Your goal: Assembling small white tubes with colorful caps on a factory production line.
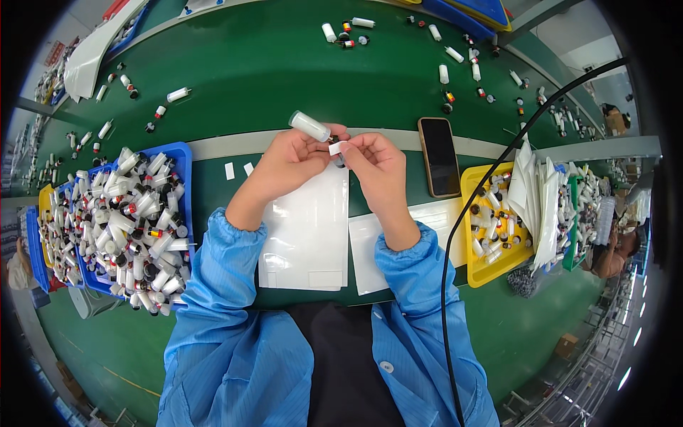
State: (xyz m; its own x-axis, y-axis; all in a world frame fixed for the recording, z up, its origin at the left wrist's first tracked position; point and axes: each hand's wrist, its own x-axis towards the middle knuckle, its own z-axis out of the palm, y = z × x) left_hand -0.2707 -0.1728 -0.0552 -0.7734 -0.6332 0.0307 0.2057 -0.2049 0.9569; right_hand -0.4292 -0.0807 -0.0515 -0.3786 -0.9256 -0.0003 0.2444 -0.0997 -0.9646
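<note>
Left hand: your left hand (292, 158) is closed on a white tube (309, 125), fingers wrapped toward its dark end.
Tube: raised above the table (213, 71), tilted, clear-rimmed end up and to your left, dark end down by your right fingertips.
Right hand: your right hand (381, 167) pinches a small white label (335, 149) between thumb and finger.
Label: in front of the tube's dark end. Touching or just beside it, can't tell; nor whether any edge is stuck.
Step at the fingertips: looks like you're lining the label up with the dark end.
Next move: seems to call for a steady left grip, the label squared to the tube, then light thumb pressure so it lies flat.
Watch for: a skewed or creased edge, since your fingers hide much of the join.
Loose slips: two white slips (229, 171) lie on the table, left of your hands.
White sheet: a glossy sheet (306, 231) lies below your hands.
Blue bin: on your left, this bin (186, 158) is heaped with similar tubes.
Yellow tray: on your right, this tray (498, 270) holds fewer.
</note>
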